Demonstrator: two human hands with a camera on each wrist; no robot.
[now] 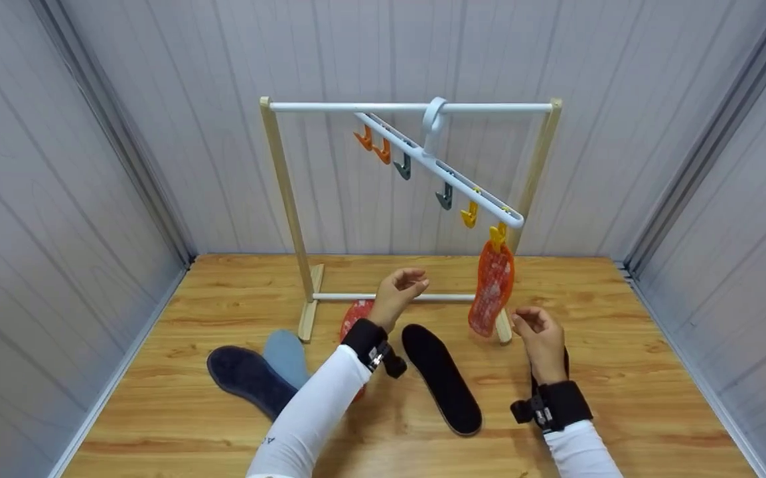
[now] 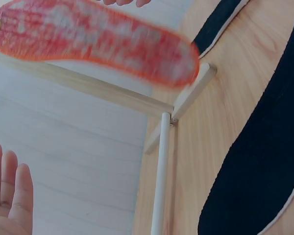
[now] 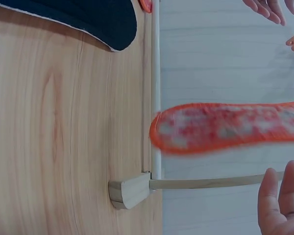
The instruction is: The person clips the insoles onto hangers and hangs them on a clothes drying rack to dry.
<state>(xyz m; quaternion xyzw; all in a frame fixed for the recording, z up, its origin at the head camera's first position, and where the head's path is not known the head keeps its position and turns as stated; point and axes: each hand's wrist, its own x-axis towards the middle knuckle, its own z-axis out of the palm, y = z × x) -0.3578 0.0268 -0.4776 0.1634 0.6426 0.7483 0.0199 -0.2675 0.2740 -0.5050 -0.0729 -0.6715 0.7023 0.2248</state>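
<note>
A red patterned insole (image 1: 491,290) with an orange edge hangs from a yellow clip (image 1: 498,236) at the near end of a white clip hanger (image 1: 446,174). To its left my left hand (image 1: 401,295) is held in the air, fingers loosely bent and holding nothing. My right hand (image 1: 542,338) hovers just right of the insole's lower end, also without anything in it. The insole looks blurred in both wrist views, where fingers of the left hand (image 2: 11,193) and right hand (image 3: 281,200) show apart from it.
The hanger hooks over a white rail (image 1: 330,107) on a wooden stand (image 1: 283,192). Orange, grey and yellow clips hang bare. On the table lie a black insole (image 1: 441,378), a navy insole (image 1: 247,377), a light blue insole (image 1: 287,355) and another red insole (image 1: 354,317), partly behind the left arm.
</note>
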